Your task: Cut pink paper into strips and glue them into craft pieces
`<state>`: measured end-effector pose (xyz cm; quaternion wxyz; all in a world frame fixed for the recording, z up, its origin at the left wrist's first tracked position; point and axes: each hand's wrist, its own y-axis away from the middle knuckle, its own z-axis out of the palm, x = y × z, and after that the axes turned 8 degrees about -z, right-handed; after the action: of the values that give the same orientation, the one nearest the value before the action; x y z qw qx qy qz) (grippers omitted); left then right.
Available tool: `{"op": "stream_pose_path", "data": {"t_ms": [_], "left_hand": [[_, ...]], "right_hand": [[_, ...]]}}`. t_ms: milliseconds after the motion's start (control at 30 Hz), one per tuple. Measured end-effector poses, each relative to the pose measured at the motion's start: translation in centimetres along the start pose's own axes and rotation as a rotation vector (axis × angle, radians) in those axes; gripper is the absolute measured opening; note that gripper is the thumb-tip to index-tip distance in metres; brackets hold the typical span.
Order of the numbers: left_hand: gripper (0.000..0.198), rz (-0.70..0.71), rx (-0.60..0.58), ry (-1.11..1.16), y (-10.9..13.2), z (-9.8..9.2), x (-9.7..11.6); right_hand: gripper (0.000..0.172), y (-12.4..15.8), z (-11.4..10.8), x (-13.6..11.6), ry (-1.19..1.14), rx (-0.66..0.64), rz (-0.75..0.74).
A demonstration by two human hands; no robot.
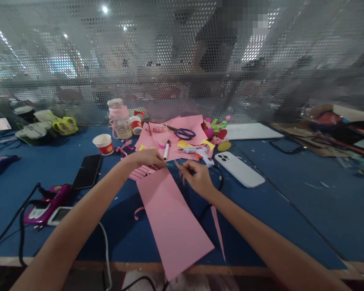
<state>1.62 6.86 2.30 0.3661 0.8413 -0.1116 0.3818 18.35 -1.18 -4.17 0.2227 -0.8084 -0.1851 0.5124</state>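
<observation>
Left hand (153, 159): fingertips together, clamped on the far edge of the pink sheet (174, 214), thumb side hidden. Right hand (197, 176): fingers part-curled, just to the right of the left fingertips and off the sheet's far corner; cannot tell whether anything thin is pinched there. The sheet runs from the left fingertips back toward the body, between the forearms, its near corner reaching over the table edge. Lined paper (136, 173) under and left of the left fingers; marker (166, 150) just beyond them; glue gun (200, 152) just beyond the right fingers, scissors (184, 133) farther past, white phone (239, 169) to their right. Pink strip (217, 230) nearer the body, by the right forearm; paper curl (138, 212) nearer than the left fingers, by the sheet's left side. Handling, my judgement: a light, flat pinch near the corner should hold the edge without creasing; right fingertips best kept close to that pinch, so the paper can't flex between the hands; the overhanging end wants watching, since a forearm could catch or bend it.
</observation>
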Motion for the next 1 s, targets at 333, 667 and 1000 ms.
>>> {"op": "stream_pose_path", "data": {"t_ms": [333,667,1000], "left_hand": [[0.012,0.002,0.027,0.011,0.07,0.08,0.1],[0.014,-0.02,0.025,-0.05,0.1,-0.03,-0.01],[0.017,-0.054,-0.01,-0.095,-0.02,-0.04,-0.13]], "right_hand": [[0.031,0.04,-0.01,0.0,0.121,-0.01,-0.054],[0.03,0.05,-0.13,-0.09,0.159,-0.037,-0.088],[0.027,0.08,-0.07,0.01,0.213,-0.019,-0.201]]}}
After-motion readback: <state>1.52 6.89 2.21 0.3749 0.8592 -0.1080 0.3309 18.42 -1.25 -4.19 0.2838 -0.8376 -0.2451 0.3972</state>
